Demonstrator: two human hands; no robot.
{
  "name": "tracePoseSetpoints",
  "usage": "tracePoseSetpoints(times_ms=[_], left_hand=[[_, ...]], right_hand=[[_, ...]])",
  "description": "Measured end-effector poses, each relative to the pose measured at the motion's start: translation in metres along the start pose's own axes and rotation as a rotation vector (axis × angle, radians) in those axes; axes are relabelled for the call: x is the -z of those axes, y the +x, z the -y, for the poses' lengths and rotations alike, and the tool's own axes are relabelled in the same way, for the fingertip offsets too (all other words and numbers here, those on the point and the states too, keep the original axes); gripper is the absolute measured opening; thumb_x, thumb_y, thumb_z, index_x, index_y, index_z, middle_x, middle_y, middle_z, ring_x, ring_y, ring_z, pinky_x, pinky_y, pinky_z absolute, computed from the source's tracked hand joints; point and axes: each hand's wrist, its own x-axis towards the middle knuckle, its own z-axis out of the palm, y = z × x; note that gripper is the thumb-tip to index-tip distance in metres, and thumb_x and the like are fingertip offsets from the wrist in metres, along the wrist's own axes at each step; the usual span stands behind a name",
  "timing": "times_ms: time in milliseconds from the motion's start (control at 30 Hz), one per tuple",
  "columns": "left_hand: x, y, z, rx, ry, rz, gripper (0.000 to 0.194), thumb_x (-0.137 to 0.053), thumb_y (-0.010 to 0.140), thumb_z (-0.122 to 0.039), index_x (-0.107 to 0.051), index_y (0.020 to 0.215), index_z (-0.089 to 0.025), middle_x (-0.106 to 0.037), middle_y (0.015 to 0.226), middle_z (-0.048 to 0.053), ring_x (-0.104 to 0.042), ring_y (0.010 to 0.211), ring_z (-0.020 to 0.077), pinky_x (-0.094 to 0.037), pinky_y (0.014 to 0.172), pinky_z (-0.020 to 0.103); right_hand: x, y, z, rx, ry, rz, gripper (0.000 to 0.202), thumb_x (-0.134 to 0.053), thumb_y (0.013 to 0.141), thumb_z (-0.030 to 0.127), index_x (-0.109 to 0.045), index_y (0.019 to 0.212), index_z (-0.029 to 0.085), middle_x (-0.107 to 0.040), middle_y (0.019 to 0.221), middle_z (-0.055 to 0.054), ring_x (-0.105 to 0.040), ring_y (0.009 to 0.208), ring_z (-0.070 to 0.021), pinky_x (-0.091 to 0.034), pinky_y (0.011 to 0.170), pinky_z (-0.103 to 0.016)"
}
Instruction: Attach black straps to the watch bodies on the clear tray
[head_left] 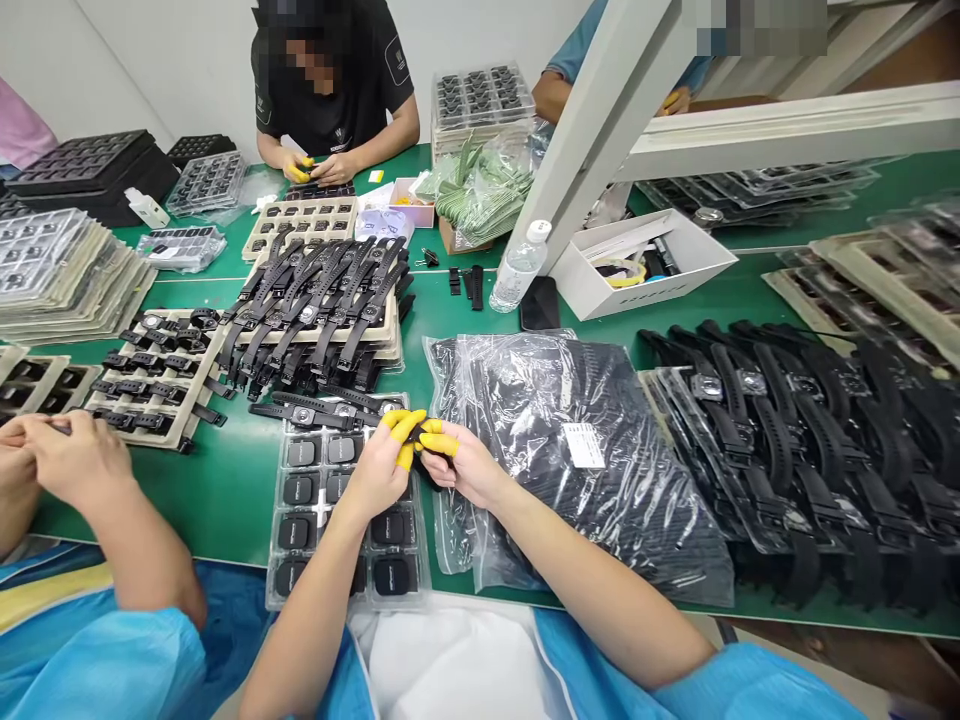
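Observation:
My left hand (pixel 384 468) and my right hand (pixel 463 464) meet over a clear tray (pixel 274 560). Yellow finger covers sit on several fingertips of both. Pinched between them is a small black watch (pixel 417 435), largely hidden by the fingers. Square black watch heads (pixel 298 489) fill pockets of the tray beneath. Black watches with straps (pixel 304 413) lie across its far end. Just right of my hands is a large clear bag of black straps (pixel 525 420) with a white label.
Strapped watches (pixel 300 310) are piled on trays ahead, and more (pixel 787 400) lie to the right. A water bottle (pixel 520 268) and white box (pixel 645 265) stand by a white post (pixel 592 130). A co-worker's hands (pixel 79 455) are at left; another person (pixel 330 100) sits opposite.

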Motion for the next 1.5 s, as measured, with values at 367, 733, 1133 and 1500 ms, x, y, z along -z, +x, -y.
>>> tracePoseSetpoints(times_ms=[367,733,1133,1500], left_hand=[[0.001,-0.001,0.005,-0.049,0.253,0.078,0.046,-0.049,0.100,-0.020,-0.056,0.145,-0.017,-0.060,0.132,0.018,-0.056,0.130,0.0319,-0.051,0.112,0.051],[0.012,0.001,-0.001,-0.023,0.022,0.121,0.048,-0.047,0.104,-0.023,-0.049,0.152,-0.022,-0.057,0.144,0.015,-0.056,0.136,0.0266,-0.049,0.117,0.046],[0.098,0.000,-0.011,0.109,0.540,0.219,0.047,-0.047,0.101,-0.019,-0.054,0.148,-0.023,-0.070,0.133,0.010,-0.070,0.116,0.0256,-0.060,0.098,0.040],[0.113,0.015,0.024,0.165,0.587,0.491,0.020,-0.053,0.101,-0.020,-0.072,0.107,-0.022,-0.072,0.107,0.007,-0.069,0.097,0.0235,-0.055,0.088,0.038]], right_hand=[[0.002,0.002,-0.002,-0.041,-0.084,-0.054,0.032,-0.076,0.079,0.039,-0.050,0.080,0.022,-0.038,0.048,0.013,-0.022,0.039,-0.0044,-0.016,0.038,-0.017],[0.006,0.002,-0.004,0.037,-0.166,0.004,0.033,-0.073,0.084,0.047,-0.052,0.085,0.021,-0.044,0.049,0.012,-0.028,0.038,-0.0059,-0.023,0.039,-0.019],[0.018,0.003,0.008,0.302,-0.982,0.046,0.026,-0.058,0.100,0.042,-0.069,0.103,0.019,-0.069,0.086,0.000,-0.057,0.072,-0.0156,-0.043,0.069,-0.029],[0.011,0.000,0.011,0.201,-1.709,-0.051,0.021,-0.050,0.103,0.025,-0.069,0.098,0.018,-0.075,0.086,-0.007,-0.069,0.076,-0.0221,-0.039,0.066,-0.029]])
